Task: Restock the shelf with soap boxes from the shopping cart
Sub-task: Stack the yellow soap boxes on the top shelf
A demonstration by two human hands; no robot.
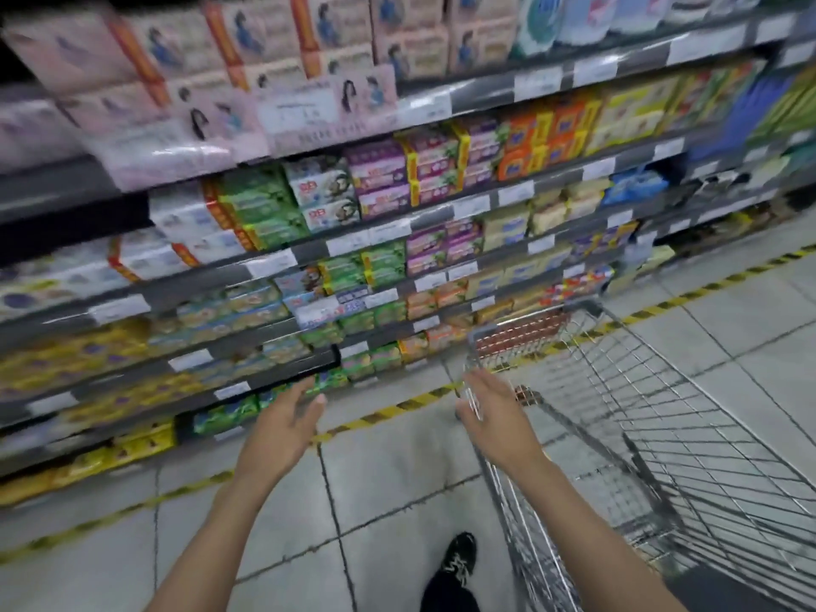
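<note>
Soap boxes (pixel 384 178) stacked flat in tight rows along every tier of the shelf (pixel 481 97) on the left, long axes parallel to the shelf edge, printed faces turned out toward the aisle. Rectangular cartons with a slight gloss, in purple, green, orange, yellow, white and pink; print too blurred to read. Dark grey shelf rails slanting away to the right, dotted with white price labels (pixel 271 262). On the right, shopping cart (pixel 662 413) of bright steel wire with open grid sides, long axis pointing away down the aisle, near the lowest tiers. Reddish-brown rows showing through the grid at its far end; cannot tell whether inside the basket or on the shelf behind. Left hand (pixel 282 421) released, fingers straight, palm turned right, holding nothing, raised in front of the bottom tiers. Right hand (pixel 499 417) likewise released, fingers extended at the near left corner of the cart rim; contact with the wire lost in blur. Below, grey tiled floor (pixel 397 470) crossed by yellow-and-black striped tape (pixel 397 408), one black shoe (pixel 459 558) on it
</note>
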